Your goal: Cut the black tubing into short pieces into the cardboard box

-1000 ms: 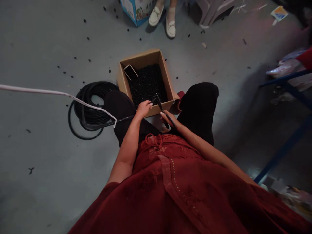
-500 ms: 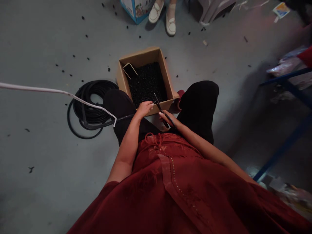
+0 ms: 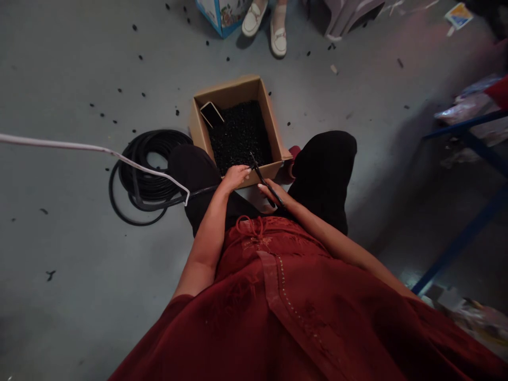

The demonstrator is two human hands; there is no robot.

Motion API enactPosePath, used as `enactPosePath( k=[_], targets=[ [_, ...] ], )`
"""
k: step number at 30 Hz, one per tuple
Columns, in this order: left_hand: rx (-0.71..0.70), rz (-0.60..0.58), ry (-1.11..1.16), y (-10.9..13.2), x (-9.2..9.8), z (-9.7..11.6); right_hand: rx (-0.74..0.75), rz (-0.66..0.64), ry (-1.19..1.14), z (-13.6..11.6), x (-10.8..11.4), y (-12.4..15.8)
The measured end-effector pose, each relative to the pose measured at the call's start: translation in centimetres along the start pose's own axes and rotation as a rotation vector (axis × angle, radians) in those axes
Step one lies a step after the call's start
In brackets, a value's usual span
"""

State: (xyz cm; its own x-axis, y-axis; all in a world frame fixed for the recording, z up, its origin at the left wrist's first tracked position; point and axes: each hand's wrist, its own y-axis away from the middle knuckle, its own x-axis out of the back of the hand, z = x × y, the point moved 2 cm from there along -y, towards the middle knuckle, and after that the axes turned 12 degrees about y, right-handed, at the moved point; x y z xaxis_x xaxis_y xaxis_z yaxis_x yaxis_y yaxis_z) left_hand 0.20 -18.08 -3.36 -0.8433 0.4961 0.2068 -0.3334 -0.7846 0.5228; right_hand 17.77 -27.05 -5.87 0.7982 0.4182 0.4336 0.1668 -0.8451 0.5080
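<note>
My left hand (image 3: 235, 177) is closed on the end of a black ribbed tube (image 3: 204, 191), over the near edge of a cardboard box (image 3: 272, 117). The tube runs left across my thigh to a black coil (image 3: 159, 135) on the floor. In my right hand (image 3: 277, 191) is a pair of black scissors (image 3: 260, 175), their blades pointing up and away beside my left fingertips. The tube's end at the blades is too small to make out clearly. Many small black pieces (image 3: 240, 132) fill the bottom of the box below.
A dark, pale-edged rectangular object (image 3: 212, 115) leans inside the box's left corner. A white cord (image 3: 91, 148) crosses from the left. Another person's white shoes (image 3: 279, 41), a blue carton (image 3: 219, 18) and a plastic stool (image 3: 345, 16) stand ahead. A blue frame (image 3: 468, 233) is at right.
The scissors' handles have drawn closer together in my right hand. My left hand and the tube stay nearly where they were.
</note>
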Motion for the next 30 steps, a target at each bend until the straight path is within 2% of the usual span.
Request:
enactPosePath(
  k=[18,25,30],
  targets=[
    [0.051,-0.028,0.095,0.05,0.05,-0.04,-0.003,0.053,0.287,0.07,0.15,-0.15],
    [0.052,-0.077,0.108,-0.20,0.16,-0.62,-0.017,0.052,0.293,0.25,0.11,-0.26],
    [0.044,-0.068,0.088,-0.24,0.09,-0.52,-0.040,0.041,0.296,0.12,0.34,-0.43]
  ],
)
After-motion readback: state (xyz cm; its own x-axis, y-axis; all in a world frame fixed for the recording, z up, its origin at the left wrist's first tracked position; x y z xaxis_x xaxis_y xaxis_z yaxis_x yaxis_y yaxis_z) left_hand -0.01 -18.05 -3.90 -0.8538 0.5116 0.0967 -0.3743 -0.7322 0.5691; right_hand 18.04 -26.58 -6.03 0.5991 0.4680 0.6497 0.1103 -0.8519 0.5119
